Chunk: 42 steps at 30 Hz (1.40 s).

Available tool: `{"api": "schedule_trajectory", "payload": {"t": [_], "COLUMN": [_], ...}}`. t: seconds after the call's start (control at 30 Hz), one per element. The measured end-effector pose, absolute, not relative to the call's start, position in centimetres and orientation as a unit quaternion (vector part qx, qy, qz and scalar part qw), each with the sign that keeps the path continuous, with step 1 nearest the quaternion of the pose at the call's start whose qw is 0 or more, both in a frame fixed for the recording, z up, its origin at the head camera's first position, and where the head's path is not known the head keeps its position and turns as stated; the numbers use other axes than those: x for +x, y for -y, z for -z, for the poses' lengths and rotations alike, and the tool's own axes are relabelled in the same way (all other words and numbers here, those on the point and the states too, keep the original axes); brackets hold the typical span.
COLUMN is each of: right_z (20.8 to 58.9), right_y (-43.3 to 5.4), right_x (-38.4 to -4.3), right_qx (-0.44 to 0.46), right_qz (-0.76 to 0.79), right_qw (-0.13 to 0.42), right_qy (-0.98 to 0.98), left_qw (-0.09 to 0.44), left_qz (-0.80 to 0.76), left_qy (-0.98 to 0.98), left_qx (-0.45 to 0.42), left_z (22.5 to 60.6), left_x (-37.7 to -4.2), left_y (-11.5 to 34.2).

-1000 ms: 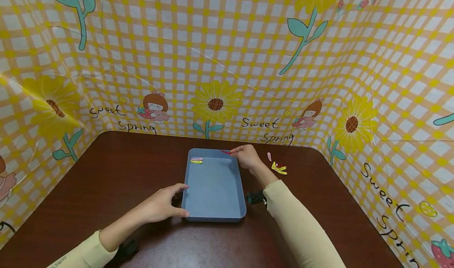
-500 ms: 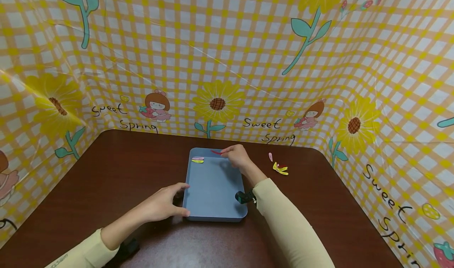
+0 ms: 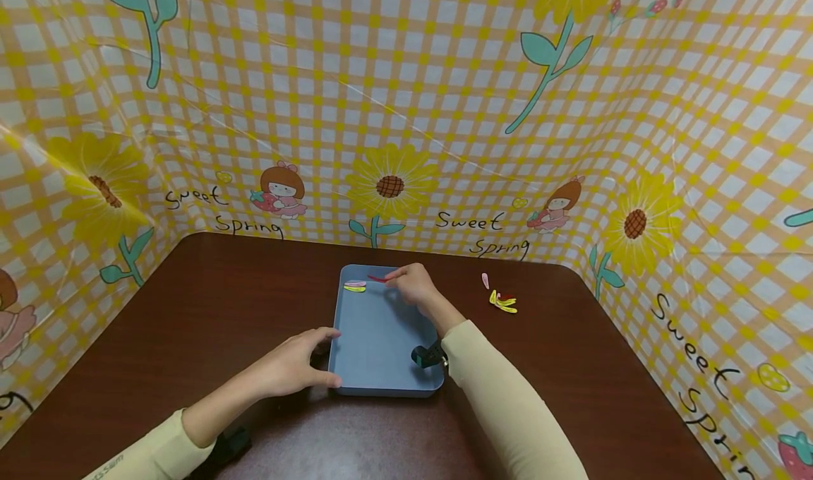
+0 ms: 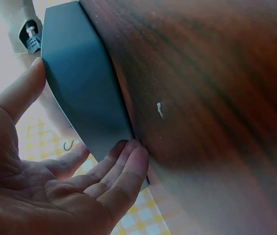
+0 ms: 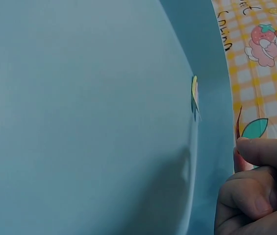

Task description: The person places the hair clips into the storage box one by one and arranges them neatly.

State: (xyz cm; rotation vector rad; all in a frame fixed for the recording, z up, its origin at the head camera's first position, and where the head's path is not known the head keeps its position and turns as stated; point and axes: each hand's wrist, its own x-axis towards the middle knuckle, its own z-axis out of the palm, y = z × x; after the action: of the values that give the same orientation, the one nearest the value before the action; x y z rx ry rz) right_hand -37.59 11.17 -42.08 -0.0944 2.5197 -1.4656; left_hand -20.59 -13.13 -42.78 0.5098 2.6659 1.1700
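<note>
My right hand [image 3: 413, 284] pinches a red snap hair clip [image 3: 377, 279] between thumb and fingertips, above the far end of the blue-grey tray [image 3: 387, 339]. In the right wrist view, the red clip [image 5: 239, 120] shows edge-on, with the curled fingers below it. Inside the tray, near its far left corner, a pink hair clip [image 3: 355, 283] and a yellow hair clip [image 3: 354, 289] lie side by side. My left hand [image 3: 295, 363] rests against the tray's left side, thumb and fingers spread apart. The left wrist view shows its fingertips touching the tray's outer wall [image 4: 79, 73].
To the right of the tray, a small pile of yellow and red hair clips [image 3: 504, 303] lies on the dark brown table [image 3: 254, 289]. A single pink clip [image 3: 485, 281] lies just behind it. A checked sunflower-print cloth [image 3: 444, 113] surrounds the table's far sides.
My right hand has moved left and slightly down over the tray, carrying the red hair clip toward the two clips inside. The left hand has stayed at the tray's side.
</note>
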Motion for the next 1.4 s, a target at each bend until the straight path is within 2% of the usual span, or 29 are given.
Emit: {"api": "schedule_trajectory", "payload": {"t": [0.73,1.4], "right_z": [44.2,45.2], "right_y": [-8.9,-7.2], "right_x": [-38.1,-37.5], "right_qx": [-0.047,-0.060], "right_qz": [0.489,0.457], "right_qw": [0.125,0.086], "right_qy": [-0.862,-0.883], "left_qw": [0.094,0.094], "left_qz": [-0.394,-0.398], "left_qy": [-0.898,-0.896], "left_qx": [0.173,0.174], "left_z": [43.2,43.5], "left_x": [-20.9,-21.2], "left_y": [13.2,13.2]}}
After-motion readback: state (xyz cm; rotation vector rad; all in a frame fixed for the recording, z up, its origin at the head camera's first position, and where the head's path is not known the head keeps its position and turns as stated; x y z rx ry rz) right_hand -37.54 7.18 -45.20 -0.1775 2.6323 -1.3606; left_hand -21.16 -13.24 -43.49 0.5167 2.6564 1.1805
